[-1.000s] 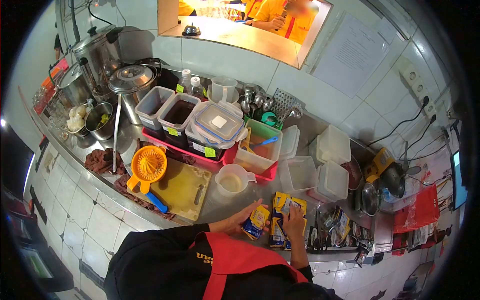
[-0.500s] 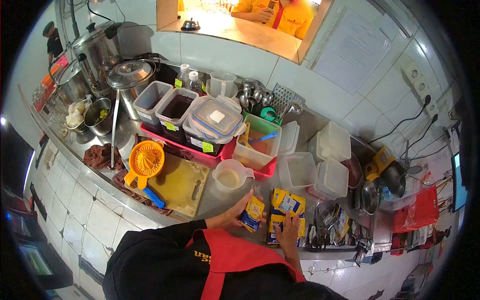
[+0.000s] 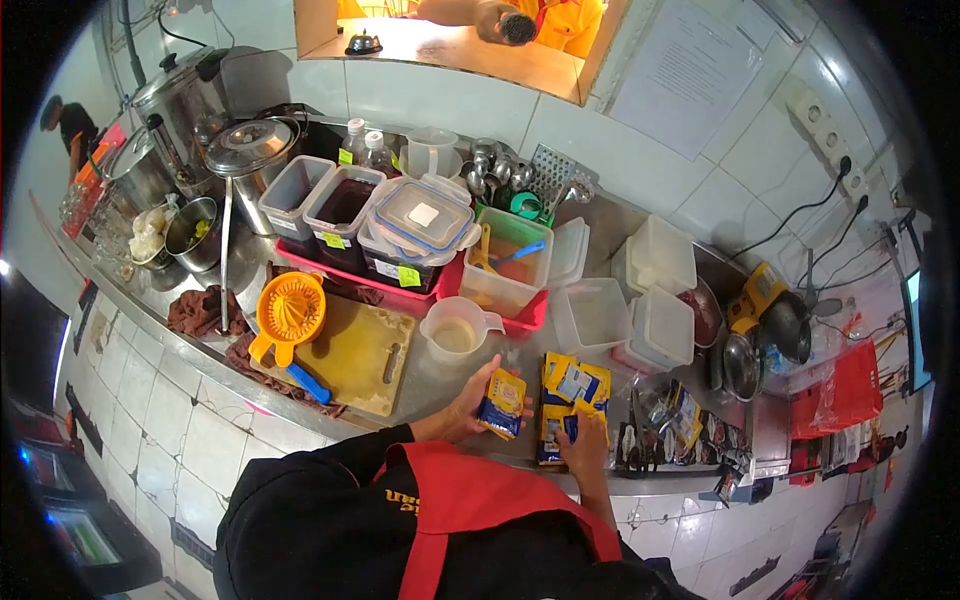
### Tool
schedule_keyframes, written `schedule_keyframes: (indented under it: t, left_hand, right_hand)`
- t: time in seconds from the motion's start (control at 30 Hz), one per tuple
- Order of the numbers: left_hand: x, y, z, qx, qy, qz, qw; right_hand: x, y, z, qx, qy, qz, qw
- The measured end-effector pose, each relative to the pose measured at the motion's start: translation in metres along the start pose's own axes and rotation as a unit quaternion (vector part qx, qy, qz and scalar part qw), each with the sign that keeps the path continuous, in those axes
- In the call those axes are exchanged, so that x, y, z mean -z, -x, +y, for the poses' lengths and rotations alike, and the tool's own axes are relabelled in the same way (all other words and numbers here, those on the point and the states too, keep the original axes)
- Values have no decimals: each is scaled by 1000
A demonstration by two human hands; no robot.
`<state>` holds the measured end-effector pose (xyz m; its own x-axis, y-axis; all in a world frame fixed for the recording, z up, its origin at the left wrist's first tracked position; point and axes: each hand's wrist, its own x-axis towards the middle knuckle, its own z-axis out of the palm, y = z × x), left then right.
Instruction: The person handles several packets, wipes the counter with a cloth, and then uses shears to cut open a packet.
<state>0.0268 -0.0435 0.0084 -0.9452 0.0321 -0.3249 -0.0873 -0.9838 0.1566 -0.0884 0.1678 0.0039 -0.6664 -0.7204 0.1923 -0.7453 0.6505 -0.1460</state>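
A small stack of yellow-and-blue sachets (image 3: 503, 404) lies in my left hand (image 3: 463, 410), closed around its side with the front face turned up. Just to the right, more sachets (image 3: 574, 384) of the same kind are piled on the steel counter. My right hand (image 3: 588, 445) is over the near part of that pile, its fingers curled and pinching a sachet there; the fingers partly cover it. Beyond my left hand stands a clear measuring jug (image 3: 455, 332) with a little pale liquid in it.
A cutting board (image 3: 365, 365) with an orange citrus juicer (image 3: 291, 307) and a blue-handled knife (image 3: 308, 383) lies left. Plastic tubs (image 3: 592, 315) stand behind the pile. Dark packets and utensils (image 3: 685, 435) are to the right. A person's arm (image 3: 460, 12) shows at the hatch.
My right hand's fingers have gone from stretched out over the pile to curled on a sachet. The left hand still holds its stack. At the hatch, the person's arm now reaches across.
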Motion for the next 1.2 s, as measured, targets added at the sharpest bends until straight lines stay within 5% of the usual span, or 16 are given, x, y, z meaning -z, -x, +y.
schedule_keyframes:
  t: [0.07,0.23,0.3,0.37,0.4,0.47,0.5,0.63,0.7,0.8,0.83,1.0,1.07,1.13,1.2]
  left_hand:
    - [-2,1,-2,-7,0,4,1000]
    - [-3,3,-10,-9,-35,18,999]
    - [-1,3,-13,10,-40,32,999]
    - [8,-1,-13,1,2,-30,1000]
    - [8,1,-12,10,9,-42,999]
    - [-1,4,-10,36,58,-25,997]
    - [-10,11,-9,20,18,29,999]
    - [-13,10,-9,-28,-52,18,998]
    - [-16,15,-8,-33,-56,14,998]
    - [-18,19,-8,-21,-78,15,997]
    - [-15,17,-10,-20,-66,15,997]
    - [-13,22,-10,-6,-68,-35,997]
    - [-17,24,-8,-6,-17,-63,998]
    - [-22,25,-3,-23,-31,-73,997]
    - [-11,21,1,-63,-91,-16,994]
  right_hand:
    - [5,-2,2,-5,-67,-89,994]
    - [10,-5,2,41,-52,-67,996]
    - [19,-5,3,-27,-83,-108,990]
    - [20,-7,16,-41,-114,-65,990]
    - [14,-2,27,81,-18,109,991]
    - [33,-17,34,-61,-62,32,996]
    - [48,-23,32,3,-70,104,992]
    - [76,-32,32,-131,-228,122,957]
    - [80,-39,26,-168,-613,13,772]
    - [81,-47,-1,-158,-679,-50,716]
    - [92,-47,-15,-116,-612,-59,780]
    - [99,-51,-53,-53,-513,85,852]
    - [94,-47,-72,55,-388,165,905]
    - [71,-37,-92,240,-325,124,906]
    - [59,-26,-111,311,-330,38,891]
